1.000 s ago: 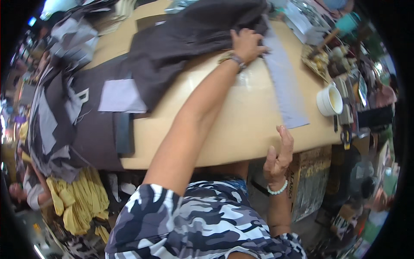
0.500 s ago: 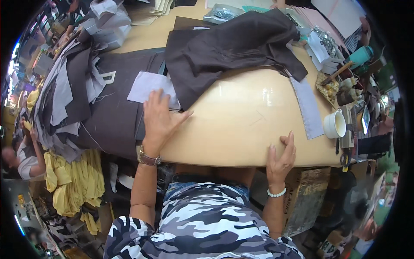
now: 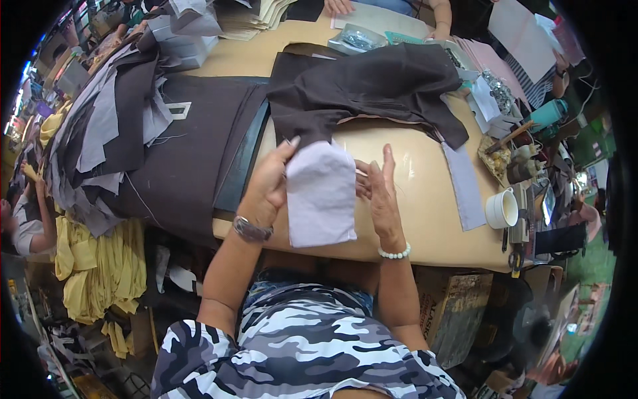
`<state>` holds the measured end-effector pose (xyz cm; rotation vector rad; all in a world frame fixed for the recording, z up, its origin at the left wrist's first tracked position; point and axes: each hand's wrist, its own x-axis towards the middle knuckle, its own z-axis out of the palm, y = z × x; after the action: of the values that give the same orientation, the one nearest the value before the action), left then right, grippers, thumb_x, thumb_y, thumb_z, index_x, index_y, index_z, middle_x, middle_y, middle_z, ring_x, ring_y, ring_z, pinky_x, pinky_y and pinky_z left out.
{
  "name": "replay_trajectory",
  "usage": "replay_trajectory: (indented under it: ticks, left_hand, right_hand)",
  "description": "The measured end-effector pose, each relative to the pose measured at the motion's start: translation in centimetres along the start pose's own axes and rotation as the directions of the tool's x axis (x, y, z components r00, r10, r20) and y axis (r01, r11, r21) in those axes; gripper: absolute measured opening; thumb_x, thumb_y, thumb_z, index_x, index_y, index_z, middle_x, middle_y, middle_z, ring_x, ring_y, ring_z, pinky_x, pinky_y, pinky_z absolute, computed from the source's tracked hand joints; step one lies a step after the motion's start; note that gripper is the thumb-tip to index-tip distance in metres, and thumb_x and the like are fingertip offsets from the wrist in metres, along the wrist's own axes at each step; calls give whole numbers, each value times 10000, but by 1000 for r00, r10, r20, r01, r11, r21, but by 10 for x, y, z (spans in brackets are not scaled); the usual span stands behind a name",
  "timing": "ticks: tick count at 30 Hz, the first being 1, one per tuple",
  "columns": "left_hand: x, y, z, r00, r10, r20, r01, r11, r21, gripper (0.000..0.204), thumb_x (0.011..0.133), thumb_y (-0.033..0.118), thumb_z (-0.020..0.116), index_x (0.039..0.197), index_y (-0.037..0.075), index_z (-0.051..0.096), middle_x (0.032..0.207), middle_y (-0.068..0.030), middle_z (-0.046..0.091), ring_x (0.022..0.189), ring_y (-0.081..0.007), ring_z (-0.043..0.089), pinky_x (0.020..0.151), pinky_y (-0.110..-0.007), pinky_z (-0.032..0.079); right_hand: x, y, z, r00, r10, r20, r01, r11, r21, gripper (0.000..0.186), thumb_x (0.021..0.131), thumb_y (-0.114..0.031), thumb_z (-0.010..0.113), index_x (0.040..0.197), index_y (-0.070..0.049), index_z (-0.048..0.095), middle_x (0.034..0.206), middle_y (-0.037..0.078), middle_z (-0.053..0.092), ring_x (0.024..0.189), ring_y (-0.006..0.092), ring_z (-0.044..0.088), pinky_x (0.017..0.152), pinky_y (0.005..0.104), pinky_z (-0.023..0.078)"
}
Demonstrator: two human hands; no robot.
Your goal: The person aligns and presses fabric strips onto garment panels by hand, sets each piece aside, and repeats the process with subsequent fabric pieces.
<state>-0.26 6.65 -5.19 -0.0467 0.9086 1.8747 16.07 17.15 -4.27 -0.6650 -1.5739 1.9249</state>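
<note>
Cloth [image 3: 322, 199], pale lilac with a rounded upper end, is raised between the two hands over the near side of the table [image 3: 425, 229]. The left hand [image 3: 267, 186] pinches its left edge, thumb uppermost — probably so the panel hangs flat and its outline shows. The right hand [image 3: 380, 199] sits at the opposite edge, forefinger raised and other fingers curled close; whether they grip, I cannot tell. Just beyond, a dark garment [image 3: 379, 83] lies close behind the cloth's top, where it could catch or crowd it. Layered dark panels [image 3: 176, 143] flank the left hand. To the right, a pale strip [image 3: 463, 183] emerges from beneath the garment — near a white cup [image 3: 500, 209].
</note>
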Motion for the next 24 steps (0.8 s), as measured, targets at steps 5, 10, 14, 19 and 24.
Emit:
replay_trajectory:
  ticks: [5,10,14,19,24]
  left_hand:
    - [-11,-38,-17,972,234,4,-230,954,191,257,937,172,515,1147,24,509,1128,-52,596,981,-171,594,860,-318,464]
    - [-1,-10,-8,774,603,195,-463,328,823,297,840,226,648,1005,-2,554,926,-150,651,837,-284,634,719,-346,488]
    - [25,30,3,784,488,383,-155,-444,882,286,816,305,651,829,20,636,752,-220,629,739,-387,615,630,-418,499]
    - [49,60,2,811,462,359,58,-674,736,288,852,329,599,847,47,656,828,-161,650,748,-362,621,645,-432,499]
    - [19,30,19,299,659,691,-282,-630,723,126,811,79,631,924,25,620,878,-142,642,806,-312,618,697,-381,496]
  right_hand:
    - [-7,28,4,993,41,108,-39,999,-16,846,885,-97,590,1450,-10,-33,819,44,579,722,53,501,635,191,416]
    - [-17,43,7,999,39,5,-39,996,-82,793,853,12,569,1452,1,48,730,21,561,606,41,457,572,184,400]
    - [-20,46,12,993,-110,-32,95,949,-302,730,853,-13,563,1436,25,126,662,54,529,538,81,448,536,222,396]
    - [-24,40,17,978,-209,5,183,843,-507,698,858,-7,558,1436,9,167,657,41,516,558,76,409,542,212,374]
    - [-25,46,17,979,-206,-8,175,852,-493,706,838,-6,565,1429,20,178,619,73,477,527,110,403,530,237,367]
